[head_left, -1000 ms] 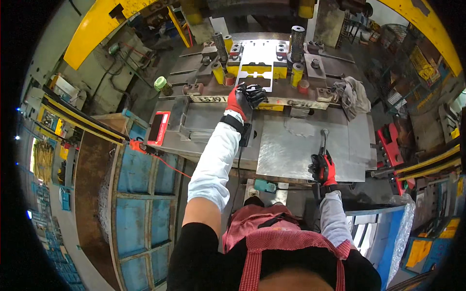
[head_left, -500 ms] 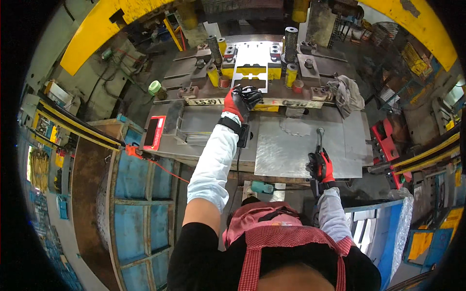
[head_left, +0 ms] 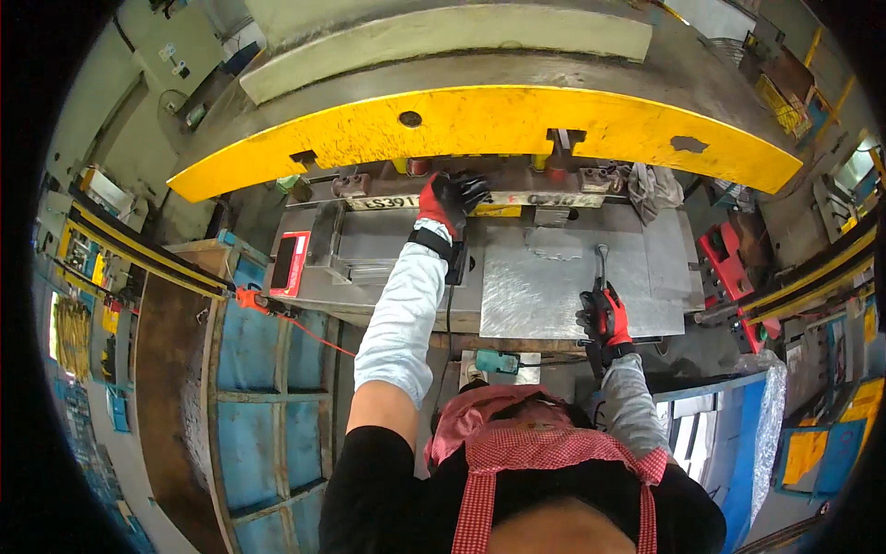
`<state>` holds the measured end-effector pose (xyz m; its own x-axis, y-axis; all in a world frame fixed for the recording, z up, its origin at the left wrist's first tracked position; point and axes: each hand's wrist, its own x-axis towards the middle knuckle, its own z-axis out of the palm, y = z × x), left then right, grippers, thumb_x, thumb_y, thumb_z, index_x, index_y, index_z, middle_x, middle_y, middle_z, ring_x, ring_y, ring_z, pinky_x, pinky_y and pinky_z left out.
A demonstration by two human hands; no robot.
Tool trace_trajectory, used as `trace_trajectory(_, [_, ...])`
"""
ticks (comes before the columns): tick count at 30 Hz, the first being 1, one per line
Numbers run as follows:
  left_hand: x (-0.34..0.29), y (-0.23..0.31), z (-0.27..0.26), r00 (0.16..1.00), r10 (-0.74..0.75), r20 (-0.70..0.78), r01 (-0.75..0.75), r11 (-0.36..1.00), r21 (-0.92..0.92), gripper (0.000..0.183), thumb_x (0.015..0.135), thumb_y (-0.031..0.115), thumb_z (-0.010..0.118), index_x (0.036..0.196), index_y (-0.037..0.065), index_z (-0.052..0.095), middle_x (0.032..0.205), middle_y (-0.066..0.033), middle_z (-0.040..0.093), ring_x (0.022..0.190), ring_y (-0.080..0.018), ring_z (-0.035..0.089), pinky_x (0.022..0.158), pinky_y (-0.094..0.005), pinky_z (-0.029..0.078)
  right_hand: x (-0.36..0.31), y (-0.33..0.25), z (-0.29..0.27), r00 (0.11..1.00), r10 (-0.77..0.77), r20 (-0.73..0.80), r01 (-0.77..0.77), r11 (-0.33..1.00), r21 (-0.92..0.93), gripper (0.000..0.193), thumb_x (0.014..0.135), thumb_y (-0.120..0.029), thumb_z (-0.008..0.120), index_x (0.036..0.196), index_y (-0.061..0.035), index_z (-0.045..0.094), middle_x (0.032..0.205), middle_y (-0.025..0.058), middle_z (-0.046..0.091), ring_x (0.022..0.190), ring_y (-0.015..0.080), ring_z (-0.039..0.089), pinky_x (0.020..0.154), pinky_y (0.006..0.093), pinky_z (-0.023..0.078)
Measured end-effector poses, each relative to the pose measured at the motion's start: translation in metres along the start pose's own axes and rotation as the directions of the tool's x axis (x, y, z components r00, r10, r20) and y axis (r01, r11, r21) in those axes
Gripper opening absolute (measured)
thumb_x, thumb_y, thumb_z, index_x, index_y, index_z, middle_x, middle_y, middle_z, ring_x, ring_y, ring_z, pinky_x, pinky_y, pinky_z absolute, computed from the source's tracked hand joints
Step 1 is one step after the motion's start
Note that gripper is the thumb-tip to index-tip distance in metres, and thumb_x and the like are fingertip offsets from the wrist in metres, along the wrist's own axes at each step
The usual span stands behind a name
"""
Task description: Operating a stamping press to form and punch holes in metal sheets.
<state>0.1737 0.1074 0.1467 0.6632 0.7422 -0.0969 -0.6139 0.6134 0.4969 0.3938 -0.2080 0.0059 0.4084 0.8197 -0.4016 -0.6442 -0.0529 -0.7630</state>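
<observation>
My left hand (head_left: pixel 452 198), in a red and black glove, rests at the front edge of the press die (head_left: pixel 378 201). Its fingers stretch to the right, apart, and I see nothing held in them. Just above it, the yellow front of the press ram (head_left: pixel 480 120) hides most of the die and whatever lies inside. My right hand (head_left: pixel 604 319), gloved alike, is closed around a slim metal tool with a rounded, ring-like end (head_left: pixel 603 263). That tool points away from me over a flat metal sheet (head_left: pixel 535 300) on the bench.
Stacked metal plates (head_left: pixel 369 245) lie left of centre, beside a red-framed dark panel (head_left: pixel 291 263). A grey rag (head_left: pixel 653 192) hangs at the die's right end. Blue-panelled framework (head_left: pixel 249 351) stands at my left, a red machine part (head_left: pixel 724 245) at the right.
The yellow-fronted ram has come down over the die, covering the posts and the pale cut-out sheet. My left hand's fingers have spread and it stays near the die's edge. The right hand hardly moved.
</observation>
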Motion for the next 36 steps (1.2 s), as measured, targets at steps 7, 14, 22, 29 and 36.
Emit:
trace_trajectory(7, [0.003,-0.001,0.006,0.994,0.011,-0.113,0.000,0.995,0.095,0.047,0.087,0.037,0.038,0.101,-0.006,0.050,0.097,-0.0241,0.057,0.085,-0.0361,0.059,0.076,-0.0446,0.050,-0.003,-0.005,0.001,0.999,0.001,0.043,-0.001,1.000,0.000,0.021,0.086,-0.028,0.052,0.100,-0.0127,0.048,0.073,0.0052,0.056,0.051,0.0199,0.052,0.043,0.0329,0.042])
trace_trajectory(14, [0.004,0.000,0.000,0.980,0.111,-0.163,-0.086,0.984,0.156,0.043,0.089,0.033,0.037,0.100,-0.005,0.054,0.095,-0.0195,0.061,0.088,-0.0343,0.059,0.081,-0.0446,0.048,-0.029,-0.036,0.024,0.919,0.246,0.309,-0.344,0.883,0.319,0.030,0.089,-0.027,0.048,0.109,-0.0046,0.050,0.059,-0.0026,0.044,0.045,0.0082,0.039,0.041,0.0235,0.032])
trace_trajectory(22, [0.003,0.002,0.005,0.990,-0.014,-0.140,0.031,0.993,0.117,0.041,0.089,0.030,0.034,0.105,-0.004,0.052,0.104,-0.0200,0.059,0.096,-0.0347,0.058,0.085,-0.0454,0.047,-0.038,-0.035,0.011,0.961,-0.079,0.264,0.084,0.996,-0.006,0.035,0.093,-0.025,0.041,0.119,-0.0029,0.046,0.069,-0.0020,0.048,0.053,0.0043,0.041,0.047,0.0195,0.034])
trace_trajectory(29, [-0.001,-0.001,0.005,0.998,-0.054,0.032,0.053,0.998,0.028,0.044,0.089,0.035,0.037,0.099,-0.003,0.056,0.090,-0.0187,0.062,0.083,-0.0342,0.061,0.079,-0.0456,0.048,-0.024,-0.108,0.163,0.875,-0.314,0.367,0.457,0.786,-0.417,0.050,0.079,-0.012,0.059,0.125,-0.0041,0.041,0.094,0.0049,0.056,0.065,0.0054,0.047,0.054,0.0199,0.040])
trace_trajectory(36, [0.002,0.007,-0.002,0.989,-0.130,0.076,0.131,0.991,-0.009,0.048,0.090,0.037,0.033,0.108,-0.004,0.052,0.095,-0.0200,0.061,0.082,-0.0317,0.061,0.080,-0.0425,0.049,0.138,-0.168,0.286,0.727,-0.120,0.676,0.605,0.577,-0.549,0.027,0.078,-0.008,0.058,0.104,-0.0040,0.055,0.085,0.0038,0.058,0.074,0.0097,0.056,0.066,0.0235,0.044])
